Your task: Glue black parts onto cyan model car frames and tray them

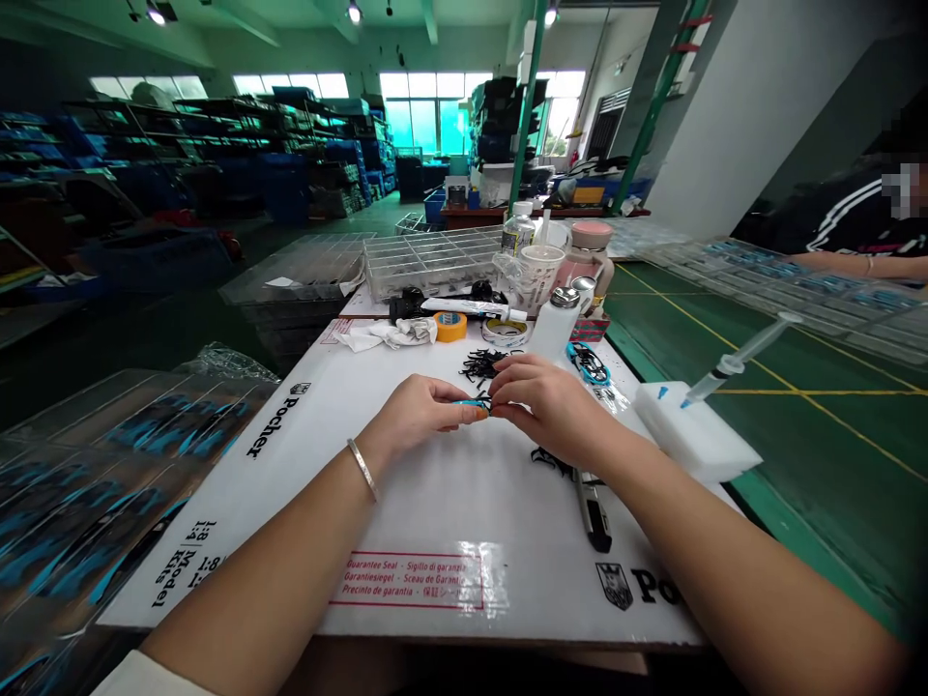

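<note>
Head view. My left hand [413,411] is pinching a thin, bright-blue piece with a dark end [470,404] between thumb and fingers. My right hand [540,394] meets it at that dark end, thumb and fingertips drawn together; I cannot tell whether they grip the piece itself or something small against it. The piece is raised over the middle of the white, glossy, printed worktop [427,503], between its left and right edges.

Just beyond my fingers, toward the far edge: a loose heap of short, thin black strips [479,364]. Under my right wrist, nearer the right edge: a few flat, curved black pieces [549,461], and just beside them a slim grey-and-black utility knife [593,512], its butt toward the near edge.

At the right edge: a white foam block [688,435] with a clear plastic syringe [739,358] standing tilted in it. Farther along that edge lies an oval black part with a blue rim [589,363]; near it, a white bottle with a metal cap [557,324].

Along the far edge, left to right: crumpled white cloth [398,334], an orange tape roll [450,327], a white tape roll [506,333]. Behind these, a clear plastic compartment tray [435,256].

Off the left edge: clear plastic trays holding blue-and-black parts [195,425]. Far right: another person's black sleeve with white stripes [845,217].
</note>
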Action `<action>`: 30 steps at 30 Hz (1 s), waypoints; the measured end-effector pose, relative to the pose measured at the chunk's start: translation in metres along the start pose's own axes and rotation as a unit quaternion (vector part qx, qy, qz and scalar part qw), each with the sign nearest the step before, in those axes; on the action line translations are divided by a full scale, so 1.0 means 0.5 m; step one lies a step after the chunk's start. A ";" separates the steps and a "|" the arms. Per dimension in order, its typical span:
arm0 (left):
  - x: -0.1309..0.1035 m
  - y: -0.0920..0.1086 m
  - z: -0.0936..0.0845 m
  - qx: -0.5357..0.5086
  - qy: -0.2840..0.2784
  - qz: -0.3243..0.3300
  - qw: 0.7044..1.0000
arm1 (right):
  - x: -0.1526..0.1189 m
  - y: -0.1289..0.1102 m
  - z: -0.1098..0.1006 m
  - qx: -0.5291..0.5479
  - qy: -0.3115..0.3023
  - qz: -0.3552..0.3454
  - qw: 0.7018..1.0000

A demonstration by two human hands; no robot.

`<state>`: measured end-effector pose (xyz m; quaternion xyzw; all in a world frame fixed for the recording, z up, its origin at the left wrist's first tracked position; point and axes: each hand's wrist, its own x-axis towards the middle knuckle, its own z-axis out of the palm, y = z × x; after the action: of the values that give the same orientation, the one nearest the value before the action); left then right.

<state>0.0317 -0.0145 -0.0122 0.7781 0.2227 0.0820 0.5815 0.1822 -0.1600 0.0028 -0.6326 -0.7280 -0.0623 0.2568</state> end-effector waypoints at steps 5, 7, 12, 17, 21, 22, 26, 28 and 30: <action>-0.002 0.007 -0.001 -0.010 0.005 -0.019 1.000 | -0.002 -0.001 0.003 0.005 0.009 0.007 1.000; -0.003 0.008 -0.002 -0.015 0.001 -0.022 1.000 | -0.001 -0.002 0.003 0.007 0.011 0.006 1.000; -0.001 0.002 -0.004 -0.015 0.006 -0.017 1.000 | 0.001 -0.007 -0.001 0.014 0.014 0.006 1.000; 0.003 -0.003 -0.004 -0.008 0.016 -0.018 1.000 | 0.002 -0.006 0.002 0.007 0.023 0.003 1.000; 0.003 -0.005 -0.002 0.006 0.031 -0.020 0.999 | 0.002 -0.004 0.009 -0.014 0.029 0.007 0.999; 0.003 -0.005 -0.002 0.009 0.034 -0.016 0.999 | 0.002 -0.004 0.010 -0.022 0.030 0.006 0.999; 0.005 -0.007 0.000 0.019 0.045 0.002 0.999 | 0.000 -0.006 0.010 -0.049 0.036 -0.002 0.998; 0.006 -0.007 0.002 0.016 0.046 0.011 0.999 | -0.001 -0.008 0.006 -0.052 0.039 -0.011 0.998; 0.005 -0.006 0.004 0.007 0.045 0.013 0.999 | -0.001 -0.009 0.001 -0.051 0.041 -0.021 0.998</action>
<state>0.0341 -0.0143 -0.0158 0.7807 0.2386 0.1231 0.5643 0.1775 -0.1612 0.0032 -0.6265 -0.7258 -0.1304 0.2524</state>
